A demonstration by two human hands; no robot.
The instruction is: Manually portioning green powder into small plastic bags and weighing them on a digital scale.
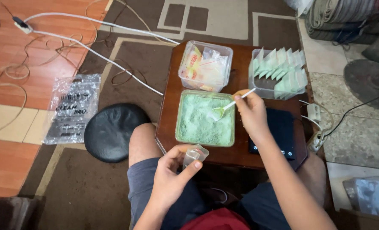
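Scooping step: right hand (252, 114) pinches a white plastic spoon (230, 105), fingers closed on the handle, bowl dipped into the green powder in the clear tub (204, 119) at the middle of the small wooden table (169, 106). Left hand (171, 174) grips a small clear pouch (194, 155) at the table's near edge, thumb and fingers clamped round it, mouth up. Judgement: next move needs a level lift and the pouch mouth held open. Black scale (279, 132) sits under the right wrist; tub of filled sachets (279, 72) at the far right corner, tub of empty bags (205, 64) at the far edge.

White plastic spoon (232, 103) — tilted, bowl dipped in pale green powder (202, 123) filling a square clear tub. Small clear pouch (194, 156) — open, upright below the tub.
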